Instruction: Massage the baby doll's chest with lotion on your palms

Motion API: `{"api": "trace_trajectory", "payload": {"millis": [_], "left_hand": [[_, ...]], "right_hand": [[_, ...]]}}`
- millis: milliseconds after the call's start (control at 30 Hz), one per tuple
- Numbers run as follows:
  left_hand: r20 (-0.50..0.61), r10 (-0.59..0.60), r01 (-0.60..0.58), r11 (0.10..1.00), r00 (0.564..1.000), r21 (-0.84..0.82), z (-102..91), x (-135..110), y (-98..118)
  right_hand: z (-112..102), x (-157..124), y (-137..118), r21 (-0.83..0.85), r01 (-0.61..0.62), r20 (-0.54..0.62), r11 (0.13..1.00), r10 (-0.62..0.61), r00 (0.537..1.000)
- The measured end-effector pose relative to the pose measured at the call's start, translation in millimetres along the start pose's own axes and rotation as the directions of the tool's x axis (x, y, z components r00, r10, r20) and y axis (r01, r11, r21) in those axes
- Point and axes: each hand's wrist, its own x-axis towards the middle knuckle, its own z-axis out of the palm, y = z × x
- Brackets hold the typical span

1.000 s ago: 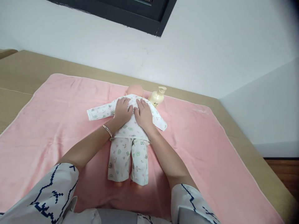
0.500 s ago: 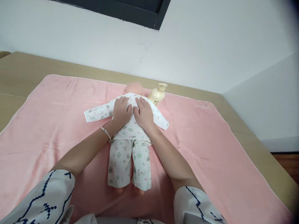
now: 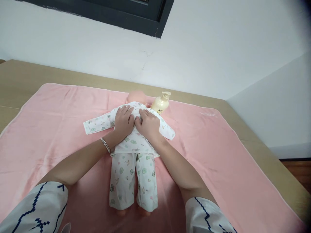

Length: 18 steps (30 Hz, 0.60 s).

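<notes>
A baby doll [image 3: 133, 168] in white printed pyjamas lies on a pink blanket [image 3: 55, 126], head away from me. My left hand [image 3: 123, 122] rests flat on the left side of its chest, fingers stretched out, a silver bangle on the wrist. My right hand [image 3: 148, 124] lies flat on the right side of the chest, fingers together and extended, thumb touching the left hand. Neither hand grips anything. The doll's bald head [image 3: 136, 97] shows just beyond my fingertips.
A cream pump bottle [image 3: 160, 103] lies on the blanket right beside the doll's head. The blanket covers a wooden table [image 3: 257, 136] set against a white wall. A dark window frame [image 3: 126, 16] is above. Wooden floor shows at the far right.
My view has shifted slightly, so the doll sits a little lower and left in frame. Both hands stay pressed on the doll's chest, drawn a bit closer together.
</notes>
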Motion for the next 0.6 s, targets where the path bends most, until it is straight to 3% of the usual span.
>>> {"api": "trace_trajectory", "payload": {"millis": [333, 600], "left_hand": [[-0.015, 0.05, -0.05, 0.999, 0.999, -0.001, -3.2, 0.5, 3.2], [0.009, -0.027, 0.027, 1.0, 1.0, 0.013, -2.5, 0.6, 4.7]], "right_hand": [[-2.1, 2.2, 4.0, 0.113, 0.054, 0.03, 0.992, -0.058, 0.998], [-3.4, -1.2, -0.6, 0.175, -0.088, 0.037, 0.981, 0.083, 0.996]]}}
